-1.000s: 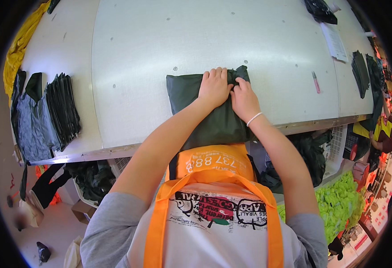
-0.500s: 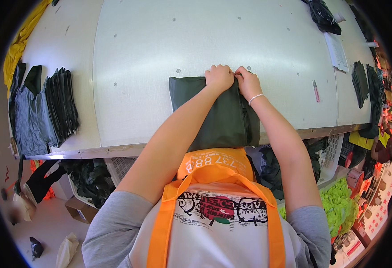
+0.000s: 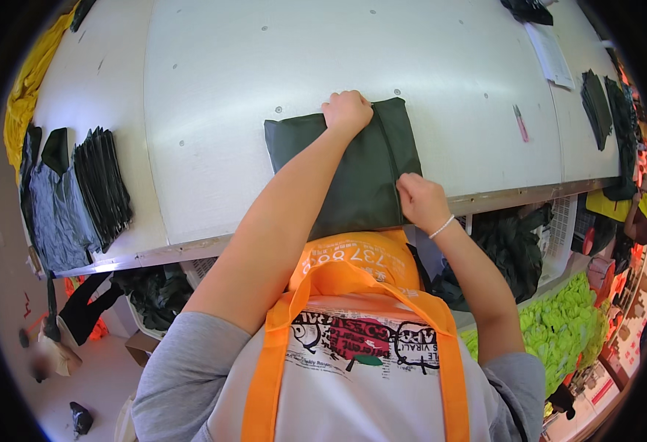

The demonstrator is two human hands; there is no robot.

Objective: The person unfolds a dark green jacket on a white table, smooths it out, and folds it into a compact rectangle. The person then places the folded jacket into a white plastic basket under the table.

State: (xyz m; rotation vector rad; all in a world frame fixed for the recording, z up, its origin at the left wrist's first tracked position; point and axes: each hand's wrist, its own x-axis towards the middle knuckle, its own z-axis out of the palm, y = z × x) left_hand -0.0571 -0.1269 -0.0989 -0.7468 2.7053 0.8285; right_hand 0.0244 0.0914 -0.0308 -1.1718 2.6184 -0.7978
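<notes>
A folded dark green fabric piece (image 3: 338, 169) lies at the near edge of the worktable, its lower edge by my orange apron. Near its far edge, my left hand (image 3: 348, 112) is closed on the cloth with curled fingers. A narrow flap with a lengthwise seam or fold line runs down the right side of the piece. At that right side, lower down, my right hand (image 3: 421, 202) pinches the edge of the fabric; its fingertips are partly hidden.
On the left stands a row of folded dark pieces (image 3: 102, 188) beside a shiny dark sheet (image 3: 58, 214). Small pink-handled snips (image 3: 521, 124) and white paper (image 3: 548, 55) lie to the right. White crates with dark fabric (image 3: 511, 243) sit below the table edge, near bright green cloth (image 3: 563, 324).
My right hand has moved from the far edge down along the right side toward me. The right flap now lies spread out flat. My left hand stays near the far edge.
</notes>
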